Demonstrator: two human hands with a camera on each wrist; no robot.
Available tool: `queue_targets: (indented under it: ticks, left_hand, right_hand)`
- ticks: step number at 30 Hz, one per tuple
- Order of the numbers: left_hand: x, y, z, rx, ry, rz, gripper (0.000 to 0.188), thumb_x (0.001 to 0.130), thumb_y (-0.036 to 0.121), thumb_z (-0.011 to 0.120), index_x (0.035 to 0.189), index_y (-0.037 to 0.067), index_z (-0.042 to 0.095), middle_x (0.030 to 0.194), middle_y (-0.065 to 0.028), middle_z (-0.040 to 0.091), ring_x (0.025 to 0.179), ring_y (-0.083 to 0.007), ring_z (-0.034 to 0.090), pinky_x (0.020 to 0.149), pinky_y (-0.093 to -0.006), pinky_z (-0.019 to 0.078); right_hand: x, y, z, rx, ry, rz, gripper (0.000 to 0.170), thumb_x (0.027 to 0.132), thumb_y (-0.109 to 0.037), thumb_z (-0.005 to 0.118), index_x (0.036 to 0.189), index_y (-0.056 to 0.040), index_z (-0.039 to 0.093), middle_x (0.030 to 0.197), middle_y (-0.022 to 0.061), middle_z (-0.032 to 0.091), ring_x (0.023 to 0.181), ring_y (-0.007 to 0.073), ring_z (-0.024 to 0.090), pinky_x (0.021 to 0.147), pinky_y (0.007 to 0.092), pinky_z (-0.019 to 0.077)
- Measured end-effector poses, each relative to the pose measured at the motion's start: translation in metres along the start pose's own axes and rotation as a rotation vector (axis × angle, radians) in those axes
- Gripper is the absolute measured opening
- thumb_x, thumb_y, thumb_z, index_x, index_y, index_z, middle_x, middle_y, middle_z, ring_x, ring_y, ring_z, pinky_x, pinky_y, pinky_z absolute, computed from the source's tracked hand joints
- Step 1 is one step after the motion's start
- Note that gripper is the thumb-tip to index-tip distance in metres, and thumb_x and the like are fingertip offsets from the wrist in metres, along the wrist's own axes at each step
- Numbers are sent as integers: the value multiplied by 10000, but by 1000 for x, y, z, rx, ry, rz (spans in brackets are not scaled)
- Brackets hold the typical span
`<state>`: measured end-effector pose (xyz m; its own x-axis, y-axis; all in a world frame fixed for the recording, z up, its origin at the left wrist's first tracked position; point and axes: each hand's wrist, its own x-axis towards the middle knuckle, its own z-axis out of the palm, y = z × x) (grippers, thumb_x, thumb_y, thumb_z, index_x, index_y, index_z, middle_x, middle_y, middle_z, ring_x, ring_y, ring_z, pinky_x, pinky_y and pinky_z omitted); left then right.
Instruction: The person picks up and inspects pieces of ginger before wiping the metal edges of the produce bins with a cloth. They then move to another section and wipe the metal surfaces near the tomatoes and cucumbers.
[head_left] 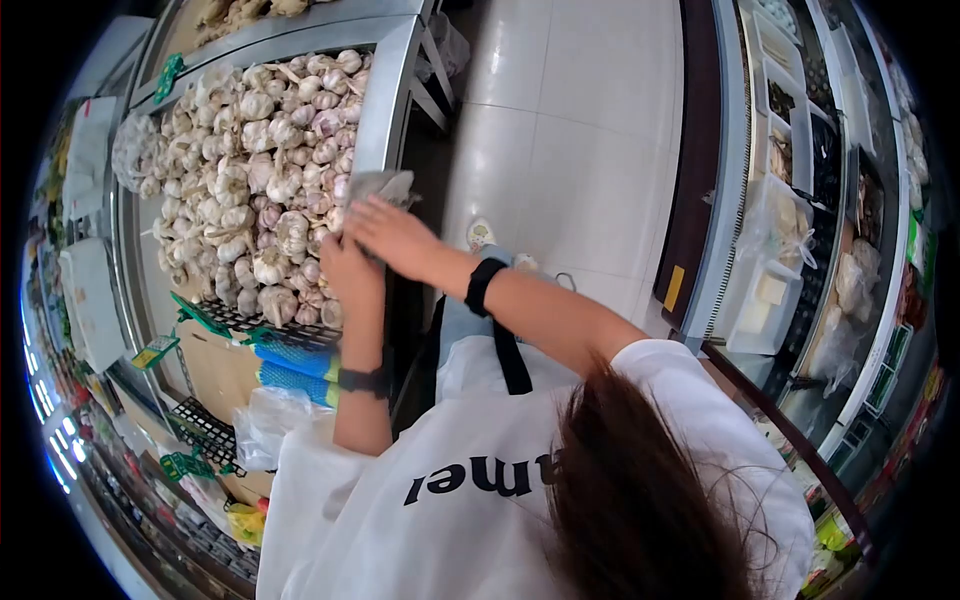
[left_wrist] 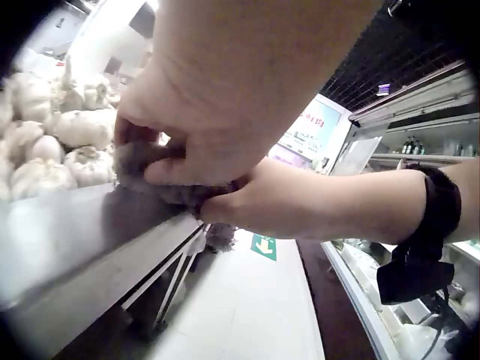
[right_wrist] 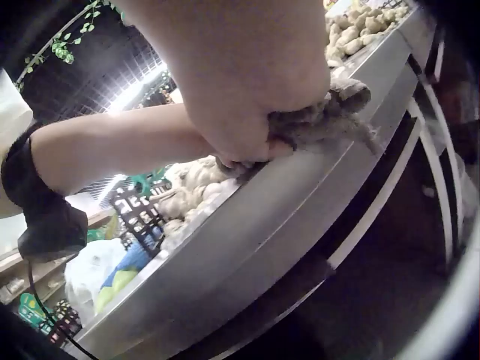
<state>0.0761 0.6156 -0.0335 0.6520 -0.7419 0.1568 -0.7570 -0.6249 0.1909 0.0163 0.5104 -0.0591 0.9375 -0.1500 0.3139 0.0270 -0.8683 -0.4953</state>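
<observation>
A crumpled grey cloth (head_left: 382, 186) lies at the metal rim of the garlic display (head_left: 377, 130). My left hand (head_left: 352, 268) is at its near side; in the left wrist view its fingers (left_wrist: 169, 171) curl round the cloth (left_wrist: 133, 166). My right hand (head_left: 392, 236) grips the same cloth from the aisle side, the two hands touching or nearly so. The right wrist view shows the cloth (right_wrist: 330, 124) bunched out beyond the right hand (right_wrist: 259, 97), over the metal edge. Many garlic bulbs (head_left: 270, 190) fill the bin beside the hands. The palms are hidden.
Black plastic basket edging (head_left: 250, 325), blue netted packs (head_left: 295, 370) and a clear bag (head_left: 268, 425) lie near the left forearm. Ginger (right_wrist: 360, 30) is in the adjoining section. A tiled aisle (head_left: 560, 150) runs to the right, with a chilled display of white trays (head_left: 765, 300) beyond.
</observation>
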Motion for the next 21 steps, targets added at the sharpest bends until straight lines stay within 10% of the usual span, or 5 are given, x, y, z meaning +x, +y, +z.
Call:
queue_targets:
  ticks: [14, 21]
  left_hand:
    - [37, 23, 34, 36, 59, -134, 215, 837, 127, 499, 996, 2, 572, 1041, -183, 501, 967, -359, 476, 818, -435, 403]
    - [106, 35, 43, 78, 130, -49, 233, 838, 138, 501, 1013, -6, 557, 1021, -176, 500, 953, -331, 481, 816, -419, 405]
  right_hand:
    - [14, 30, -3, -109, 255, -2, 263, 787, -135, 495, 1027, -54, 566, 1088, 63, 578, 1124, 205, 482, 1030, 350, 309]
    - [57, 75, -26, -288, -32, 95, 364, 841, -163, 448, 1187, -61, 504, 1261, 68, 516, 1234, 210, 420, 1071, 361, 263]
